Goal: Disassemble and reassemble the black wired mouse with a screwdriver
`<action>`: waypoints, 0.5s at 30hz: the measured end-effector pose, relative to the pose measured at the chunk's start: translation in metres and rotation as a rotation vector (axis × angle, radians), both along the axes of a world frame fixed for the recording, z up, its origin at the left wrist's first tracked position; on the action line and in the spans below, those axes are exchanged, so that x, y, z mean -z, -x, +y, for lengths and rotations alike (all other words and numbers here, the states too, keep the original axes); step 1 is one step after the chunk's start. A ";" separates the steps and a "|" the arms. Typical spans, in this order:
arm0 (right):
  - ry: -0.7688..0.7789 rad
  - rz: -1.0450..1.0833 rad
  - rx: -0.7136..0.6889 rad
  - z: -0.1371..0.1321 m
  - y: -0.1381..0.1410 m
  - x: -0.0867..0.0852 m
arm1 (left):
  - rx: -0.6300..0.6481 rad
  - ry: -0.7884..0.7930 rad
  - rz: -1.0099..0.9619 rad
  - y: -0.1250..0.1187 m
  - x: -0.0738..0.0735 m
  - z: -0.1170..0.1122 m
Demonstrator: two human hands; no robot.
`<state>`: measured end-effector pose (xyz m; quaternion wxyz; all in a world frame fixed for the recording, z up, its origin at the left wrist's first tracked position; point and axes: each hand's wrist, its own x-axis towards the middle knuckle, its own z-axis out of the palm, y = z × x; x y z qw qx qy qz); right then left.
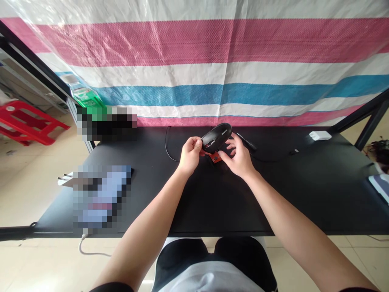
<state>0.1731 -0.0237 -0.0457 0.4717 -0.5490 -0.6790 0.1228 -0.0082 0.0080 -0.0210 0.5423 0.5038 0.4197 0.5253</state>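
Slightly above the black table, my left hand (191, 155) grips the left end of a black computer mouse cover (217, 137), thumb on top; the cover is tilted, with its right end higher. Just under it shows an orange-red circuit board (215, 157) in a dark base, partly hidden by the cover and my fingers. My right hand (238, 157) is at the right side of these parts, fingers curved and apart, its thumb tip close to the board. Whether that thumb touches the board is hard to see. Behind the right hand lies a dark screwdriver-like tool (247, 142).
A black cable (166, 142) curves across the table (212, 202). A white adapter (320, 135) sits at the back right. At the left are a blurred phone (105, 198), a plug (65, 178) and a green-labelled bottle (88, 99). Striped sheeting (194, 73) hangs behind.
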 end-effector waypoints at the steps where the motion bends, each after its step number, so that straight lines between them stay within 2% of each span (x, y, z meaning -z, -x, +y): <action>1: -0.002 0.000 0.004 0.000 0.000 -0.001 | -0.001 0.013 -0.005 0.000 -0.001 0.000; 5: -0.016 -0.009 0.030 -0.003 -0.001 -0.008 | -0.057 0.051 0.012 0.003 -0.004 0.001; 8: 0.000 -0.048 -0.041 -0.005 -0.001 -0.012 | -0.096 0.084 0.044 0.005 -0.005 0.002; 12: 0.013 -0.122 -0.156 -0.009 0.001 -0.013 | -0.061 0.086 0.080 0.004 -0.003 0.000; 15: 0.008 -0.134 -0.166 -0.010 0.003 -0.013 | -0.006 0.080 0.065 0.001 -0.001 -0.001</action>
